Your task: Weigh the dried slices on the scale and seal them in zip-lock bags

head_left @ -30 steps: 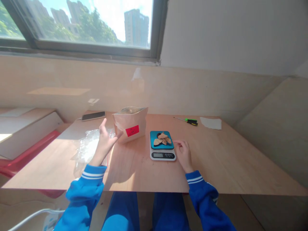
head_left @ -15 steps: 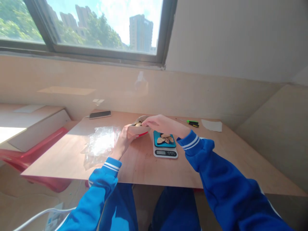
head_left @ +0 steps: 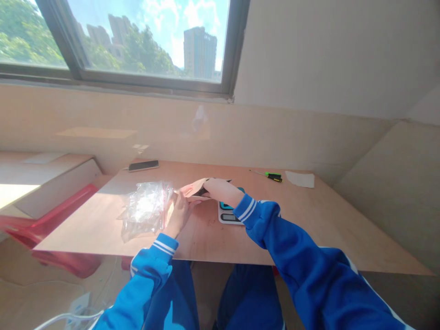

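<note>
My left hand (head_left: 180, 211) is closed on the side of a brown paper bag (head_left: 198, 185), whose mouth is tilted toward the right. My right hand (head_left: 219, 189) reaches into that mouth; its fingers are hidden inside, so what they touch cannot be made out. Partly covered by my right wrist is a white kitchen scale (head_left: 227, 217) with a blue top. Most of its weighing surface is out of sight. Dark edges show near the bag's opening. Left of my left hand lies a stack of clear zip bags (head_left: 146, 208), shining in the sunlight.
A phone (head_left: 143, 165) lies at the table's back left edge. Green-and-black screwdrivers (head_left: 273, 176) and a white paper piece (head_left: 299, 179) are at the back right. A red chair (head_left: 65, 229) stands left of the table (head_left: 309, 229), beneath another desk.
The paper bag has tipped and turned, and its red patch is hidden now. My right hand has gone deeper into it, and my right wrist now blocks the slices on the scale.
</note>
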`<state>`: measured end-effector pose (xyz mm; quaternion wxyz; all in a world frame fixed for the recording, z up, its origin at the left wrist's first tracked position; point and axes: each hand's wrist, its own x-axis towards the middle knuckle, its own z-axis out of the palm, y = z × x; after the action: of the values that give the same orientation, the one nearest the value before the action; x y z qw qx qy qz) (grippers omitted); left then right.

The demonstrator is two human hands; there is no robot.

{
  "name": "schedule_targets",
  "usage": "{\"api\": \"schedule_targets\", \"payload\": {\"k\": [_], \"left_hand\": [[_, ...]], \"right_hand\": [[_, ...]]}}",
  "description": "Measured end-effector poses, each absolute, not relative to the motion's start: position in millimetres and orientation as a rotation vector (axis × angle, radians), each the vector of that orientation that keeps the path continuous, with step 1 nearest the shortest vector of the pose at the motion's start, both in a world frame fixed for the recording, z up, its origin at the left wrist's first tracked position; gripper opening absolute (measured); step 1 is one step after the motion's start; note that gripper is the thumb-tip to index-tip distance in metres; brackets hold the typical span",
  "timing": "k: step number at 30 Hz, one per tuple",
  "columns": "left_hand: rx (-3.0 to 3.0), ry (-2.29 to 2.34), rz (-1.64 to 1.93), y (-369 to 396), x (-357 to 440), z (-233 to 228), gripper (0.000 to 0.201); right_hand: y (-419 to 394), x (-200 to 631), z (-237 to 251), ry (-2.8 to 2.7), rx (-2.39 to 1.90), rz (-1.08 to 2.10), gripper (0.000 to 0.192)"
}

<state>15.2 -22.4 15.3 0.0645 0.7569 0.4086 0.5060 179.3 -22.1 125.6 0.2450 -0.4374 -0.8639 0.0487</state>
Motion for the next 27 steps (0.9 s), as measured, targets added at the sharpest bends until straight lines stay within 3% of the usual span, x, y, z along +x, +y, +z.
{"api": "schedule_targets", "payload": {"k": [9,15,21,27], "left_hand": [[2.351,1.228,1.510,-19,17,17,0.038],[2.301,1.314,1.408,-5,11,16,0.051],[2.125,1.237,1.394,18,7,21,0.055],[1.855,1.331,1.482,52,8,25,0.043]], "right_hand": [[-30,172,137,-2.542,-1.424,-0.175,0.012],[-37,187,162,-2.624,-1.320,-0.298,0.019],[-44,236,188,-2.260,-1.206,-0.113,0.019],[-27,280,140,-1.936,-1.370,0.065,0.021]]}}
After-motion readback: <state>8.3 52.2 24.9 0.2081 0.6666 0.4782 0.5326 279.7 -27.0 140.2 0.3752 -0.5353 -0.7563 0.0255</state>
